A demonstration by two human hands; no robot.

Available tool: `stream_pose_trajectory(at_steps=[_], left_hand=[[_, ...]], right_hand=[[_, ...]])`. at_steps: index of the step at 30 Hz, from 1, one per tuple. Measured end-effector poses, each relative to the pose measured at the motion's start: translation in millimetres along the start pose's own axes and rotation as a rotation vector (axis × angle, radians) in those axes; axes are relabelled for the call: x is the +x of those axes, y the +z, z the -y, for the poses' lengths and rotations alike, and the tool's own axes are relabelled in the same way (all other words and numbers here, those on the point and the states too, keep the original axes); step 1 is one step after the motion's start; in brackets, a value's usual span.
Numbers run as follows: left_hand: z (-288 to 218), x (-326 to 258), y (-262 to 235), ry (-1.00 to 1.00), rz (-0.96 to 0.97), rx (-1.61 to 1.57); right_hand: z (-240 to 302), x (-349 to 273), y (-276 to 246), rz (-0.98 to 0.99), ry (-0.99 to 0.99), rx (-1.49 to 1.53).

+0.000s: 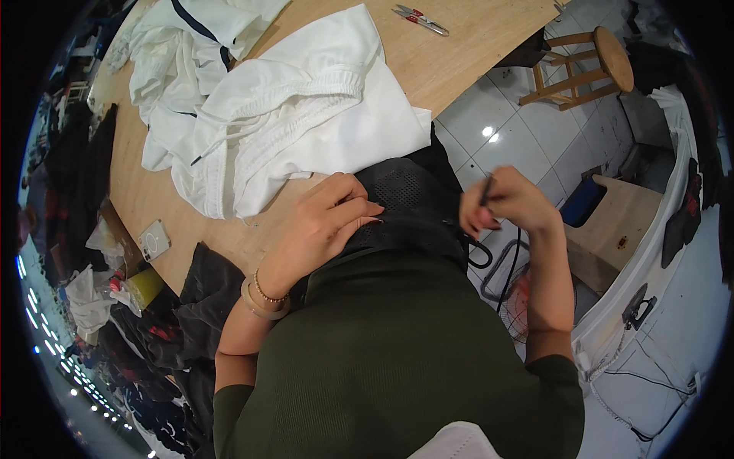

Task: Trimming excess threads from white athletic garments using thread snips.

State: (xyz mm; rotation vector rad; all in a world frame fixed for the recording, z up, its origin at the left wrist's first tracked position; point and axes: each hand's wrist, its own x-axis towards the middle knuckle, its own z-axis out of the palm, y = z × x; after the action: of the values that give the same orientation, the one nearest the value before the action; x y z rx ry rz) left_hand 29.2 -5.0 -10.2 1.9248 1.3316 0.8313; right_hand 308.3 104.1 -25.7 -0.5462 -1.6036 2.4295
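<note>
My left hand point(330, 220) lies flat on a black mesh garment point(409, 203) at the near edge of the wooden table point(466, 53), fingers pressing the cloth down. My right hand point(506, 203) is off the table's edge, fingers pinched around a thin dark tool point(486, 190) that sticks up from the grip; I cannot tell what kind of tool it is. A black loop point(480, 256) hangs just below that hand. White garments point(290, 115) with elastic waistbands are piled on the table just beyond my left hand.
Small thread snips point(420, 20) with red handles lie at the table's far side. A phone point(154, 240) rests at the left edge, above dark clothes heaped on the floor. A wooden stool point(585, 65) and a low wooden box point(615, 229) stand on the tiled floor at right.
</note>
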Motion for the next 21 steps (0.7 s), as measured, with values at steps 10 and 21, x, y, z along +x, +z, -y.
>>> stream_pose_trajectory(at_steps=[10, 21], left_hand=[[-10.9, 2.7, 9.0, 0.079, 0.096, 0.004], [2.0, -2.4, 11.7, -0.123, -0.119, -0.132]], right_hand=[[-2.8, -60.6, 10.1, -0.053, 0.232, 0.043], [19.1, 115.6, 38.8, 0.049, -0.272, -0.16]])
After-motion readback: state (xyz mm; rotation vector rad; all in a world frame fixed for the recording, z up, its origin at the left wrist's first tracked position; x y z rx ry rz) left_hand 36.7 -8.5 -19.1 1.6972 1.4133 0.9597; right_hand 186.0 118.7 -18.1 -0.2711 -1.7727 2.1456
